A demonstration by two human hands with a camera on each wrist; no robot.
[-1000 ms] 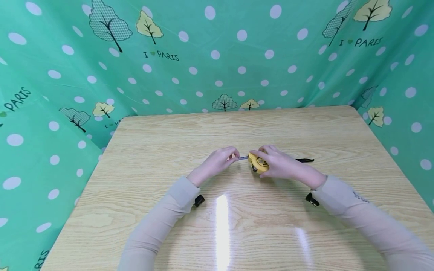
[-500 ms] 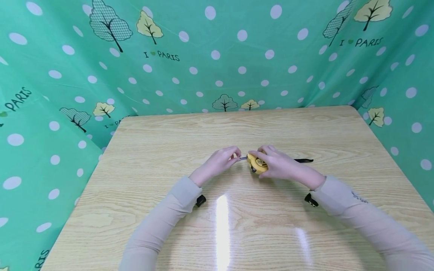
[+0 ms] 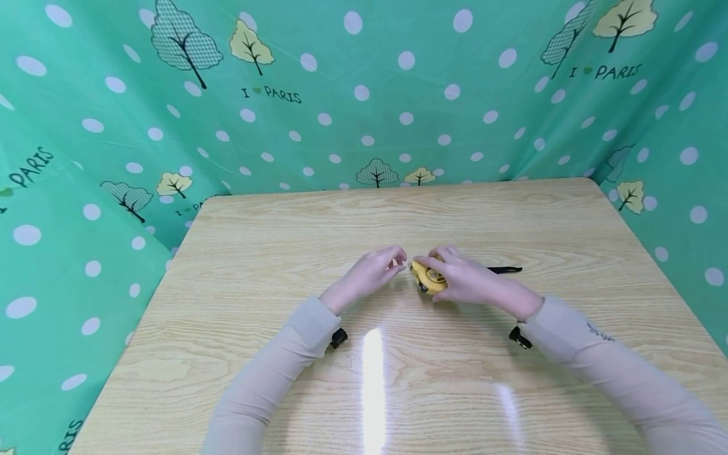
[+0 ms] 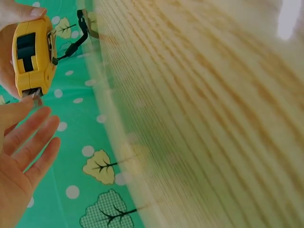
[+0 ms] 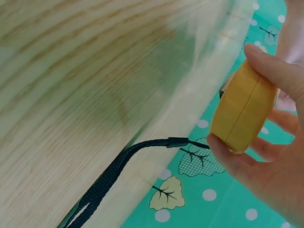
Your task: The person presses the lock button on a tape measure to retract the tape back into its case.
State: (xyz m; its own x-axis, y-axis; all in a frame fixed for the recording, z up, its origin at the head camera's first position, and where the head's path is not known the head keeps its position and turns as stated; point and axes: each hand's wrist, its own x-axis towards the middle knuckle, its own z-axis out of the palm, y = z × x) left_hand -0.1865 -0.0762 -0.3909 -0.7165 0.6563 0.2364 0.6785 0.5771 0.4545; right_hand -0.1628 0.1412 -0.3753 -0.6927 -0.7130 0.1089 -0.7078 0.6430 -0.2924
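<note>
A yellow tape measure is held above the table by my right hand, thumb and fingers curled round its case. From the case hangs a black wrist strap, trailing onto the table's side of the right wrist view. My left hand is just left of the tape mouth. In the left wrist view its thumb and a finger pinch the metal tape end at the mouth, while the other fingers stretch out loosely. Very little blade shows between case and fingertips. The case's black lock button faces the left wrist camera.
Beneath both hands lies a light wood-grain table, with a bright light reflection near its front. A green curtain with white dots and trees hangs behind and along the sides. Black wrist cameras sit at both cuffs.
The tape measure and right hand have moved slightly left toward the left hand. The blade stretch between them has shortened until almost none shows. The left hand has shifted slightly right.
</note>
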